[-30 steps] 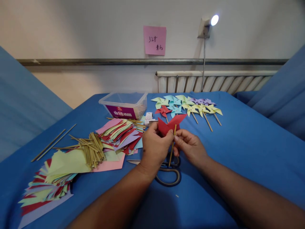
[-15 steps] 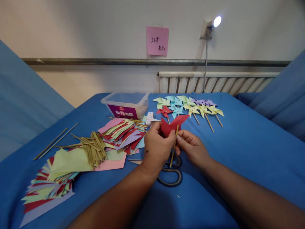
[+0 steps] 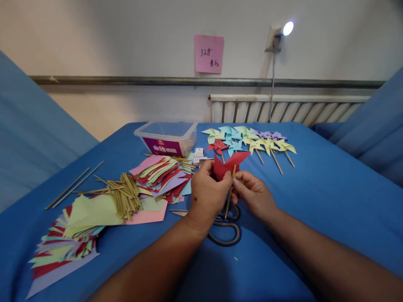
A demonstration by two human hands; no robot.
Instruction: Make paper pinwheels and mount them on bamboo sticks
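My left hand is closed around a folded red paper pinwheel, whose points stick up above my fingers. My right hand pinches a thin bamboo stick that stands upright against the red paper. Both hands are held together above the blue cloth, just over a pair of dark-handled scissors. Several finished pinwheels in yellow, light blue, purple and red lie in a row on their sticks beyond my hands.
A clear plastic box stands at the back. Left of my hands lie a spread of coloured paper squares, a bundle of bamboo sticks, another paper pile and two loose long sticks. A pink note hangs on the wall.
Barely anything has changed; my hands and the red pinwheel with its stick stay in nearly the same place, with only a small shift of the view.
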